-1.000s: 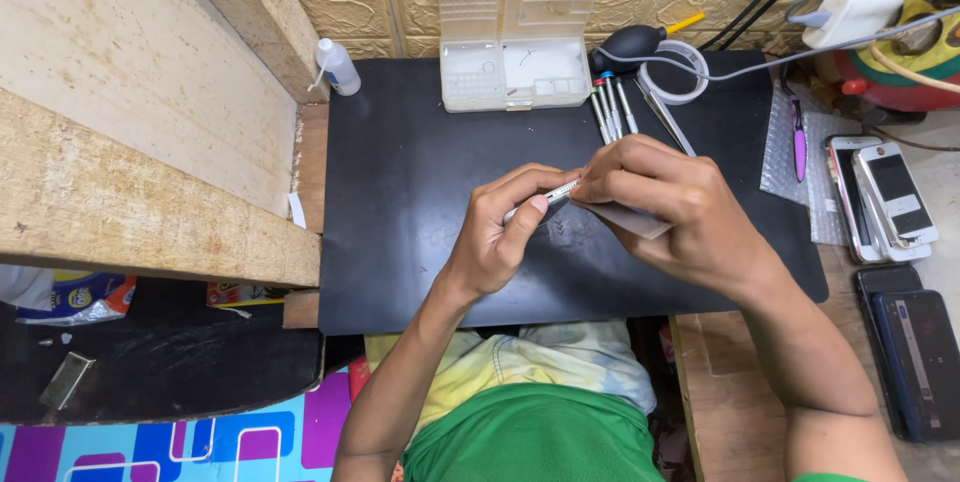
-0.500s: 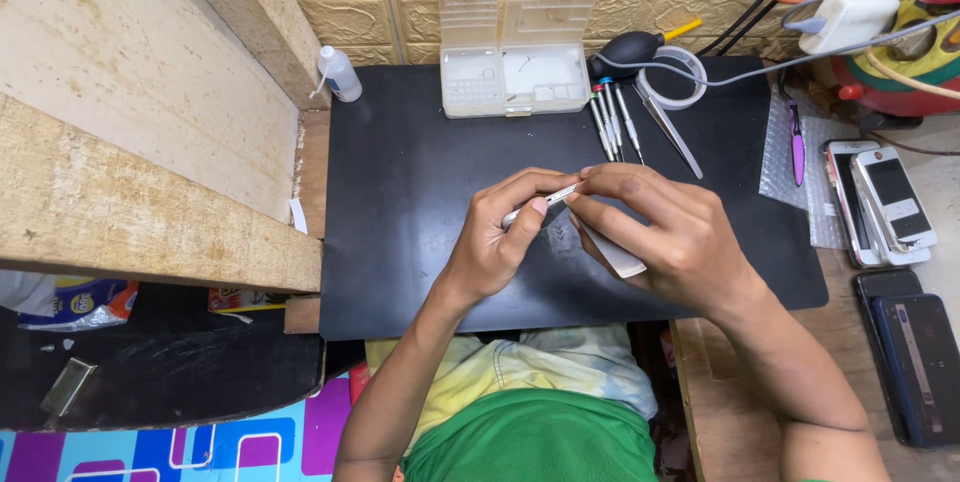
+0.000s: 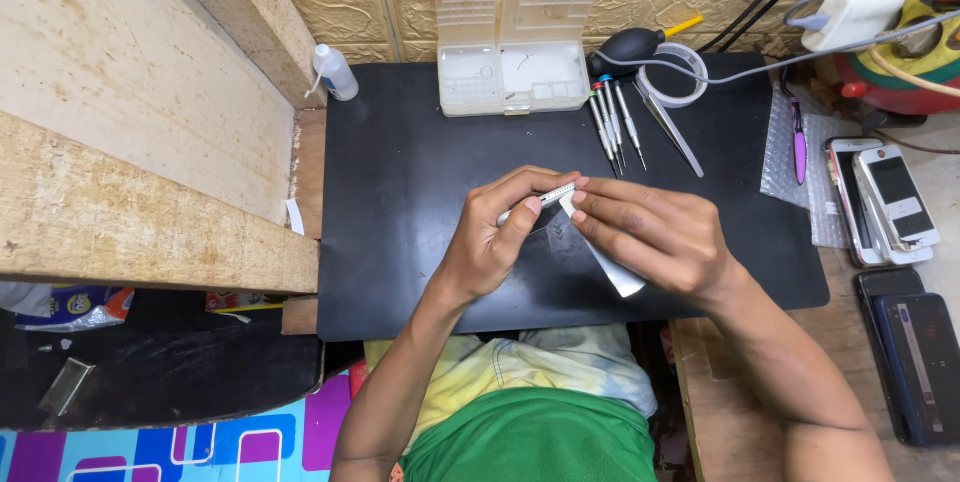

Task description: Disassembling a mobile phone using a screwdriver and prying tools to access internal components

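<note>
Head view: both hands meet over the middle of a black mat (image 3: 400, 192) that covers the bench. The left hand (image 3: 490, 242) curls its fingers and thumb around a thin silvery strip (image 3: 553, 194), pinching it near its end. The right hand (image 3: 655, 237) pinches the same strip from the other side with its fingertips, and a pale flat sheet (image 3: 615, 270) hangs from under its fingers down toward the mat. What exactly the strip is cannot be told; it is small and partly hidden by the fingers.

At the back of the mat stands an open clear parts box (image 3: 512, 52). Just right of it lie a few screwdrivers (image 3: 612, 124), tweezers (image 3: 668, 128), a black blower bulb (image 3: 628, 44) and a roll of tape (image 3: 672, 74). A small white bottle (image 3: 334, 72) stands at the mat's back left corner. Off the mat to the right, several phones (image 3: 885, 200) lie stacked beside bubble wrap (image 3: 785, 157), with dark phones (image 3: 915, 352) nearer the person.
</note>
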